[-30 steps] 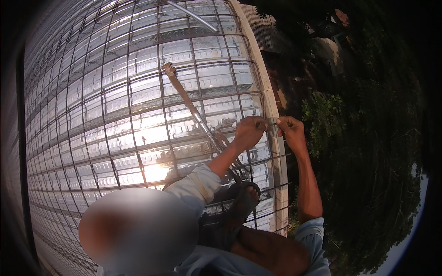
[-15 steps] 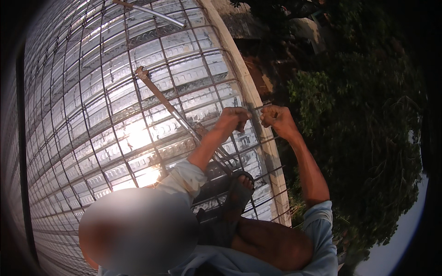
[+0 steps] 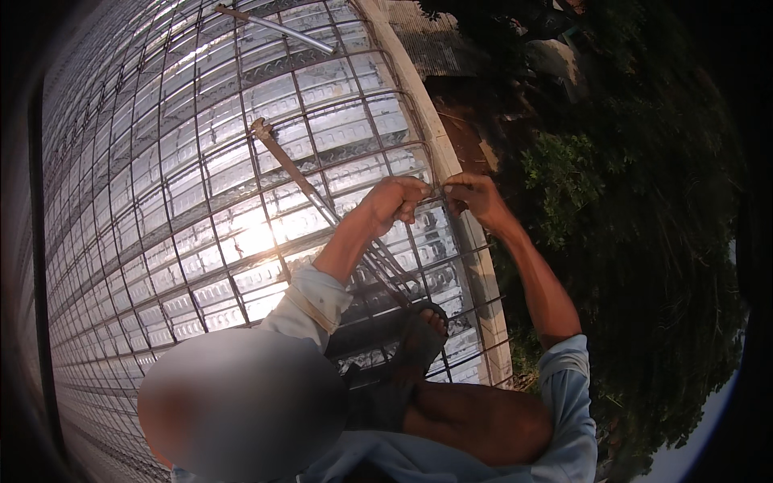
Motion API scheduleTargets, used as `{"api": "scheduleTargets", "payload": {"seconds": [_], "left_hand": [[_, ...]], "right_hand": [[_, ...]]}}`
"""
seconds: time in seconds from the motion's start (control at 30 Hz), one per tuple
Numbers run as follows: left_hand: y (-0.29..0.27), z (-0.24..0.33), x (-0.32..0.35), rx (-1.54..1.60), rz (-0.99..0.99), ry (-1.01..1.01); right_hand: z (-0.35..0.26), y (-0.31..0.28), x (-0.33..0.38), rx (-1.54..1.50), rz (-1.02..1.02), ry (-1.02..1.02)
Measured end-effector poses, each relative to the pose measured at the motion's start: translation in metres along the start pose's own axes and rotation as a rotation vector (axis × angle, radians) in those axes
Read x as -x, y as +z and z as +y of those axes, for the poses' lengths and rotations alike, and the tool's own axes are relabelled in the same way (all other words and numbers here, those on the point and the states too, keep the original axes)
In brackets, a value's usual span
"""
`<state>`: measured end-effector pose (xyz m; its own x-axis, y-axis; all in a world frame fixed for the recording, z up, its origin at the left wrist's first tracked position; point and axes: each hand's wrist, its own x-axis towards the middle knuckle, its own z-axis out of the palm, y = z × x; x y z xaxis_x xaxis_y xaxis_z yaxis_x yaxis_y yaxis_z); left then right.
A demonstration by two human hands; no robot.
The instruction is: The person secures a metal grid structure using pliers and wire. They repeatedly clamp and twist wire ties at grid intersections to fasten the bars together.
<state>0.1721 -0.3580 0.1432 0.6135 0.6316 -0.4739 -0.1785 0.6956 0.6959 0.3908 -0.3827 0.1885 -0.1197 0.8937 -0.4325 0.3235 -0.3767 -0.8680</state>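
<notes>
Both hands are up at the edge of a big rebar grid point(image 3: 241, 161) laid over shiny corrugated metal decking point(image 3: 185, 258). The left hand point(image 3: 396, 203) is closed in a fist, its grip curled tight around something thin right at a crossing of the bars; it looks like a bit of tie wire point(image 3: 439, 191), but it's too fine to be sure. The right hand point(image 3: 477, 196) sits just beside it, fingers pinched together on that same thin strand, so the two hands nearly touch over the same spot. That spot is by the grid's right-hand border, next to the pale wooden edge board point(image 3: 475, 266) running along the side.

A long bar with a rusty end point(image 3: 278, 157) lies diagonally across the grid, running from upper left down toward the left forearm. Another pale rod point(image 3: 278, 26) rests on the mesh far up top. A sandalled foot point(image 3: 423, 338) is planted on the bars below the hands, with the bent knee nearer the camera. Sun glares off the decking. Off to the right past the board it's reddish dirt and green shrubs point(image 3: 564, 177).
</notes>
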Motion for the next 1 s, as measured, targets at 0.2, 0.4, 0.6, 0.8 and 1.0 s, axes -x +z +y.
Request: {"api": "scheduleTargets", "payload": {"seconds": [0.2, 0.4, 0.6, 0.8, 1.0], "left_hand": [[-0.013, -0.042, 0.021, 0.491, 0.006, -0.039], [-0.012, -0.060, 0.027, 0.117, 0.419, 0.210], [-0.022, -0.088, 0.033, -0.173, 0.627, 0.460], [-0.077, -0.056, 0.077, 0.150, 0.404, 0.045], [-0.139, -0.069, 0.069, -1.202, 0.303, 0.453]], "right_hand": [[0.013, 0.048, -0.013, -0.269, 0.022, 0.079], [0.028, 0.075, -0.031, 0.139, 0.104, -0.017], [0.038, 0.104, -0.055, -0.210, -0.056, 0.174], [0.025, 0.113, -0.046, 0.271, -0.258, -0.042], [0.034, 0.137, -0.050, 0.929, -0.419, -0.981]]}}
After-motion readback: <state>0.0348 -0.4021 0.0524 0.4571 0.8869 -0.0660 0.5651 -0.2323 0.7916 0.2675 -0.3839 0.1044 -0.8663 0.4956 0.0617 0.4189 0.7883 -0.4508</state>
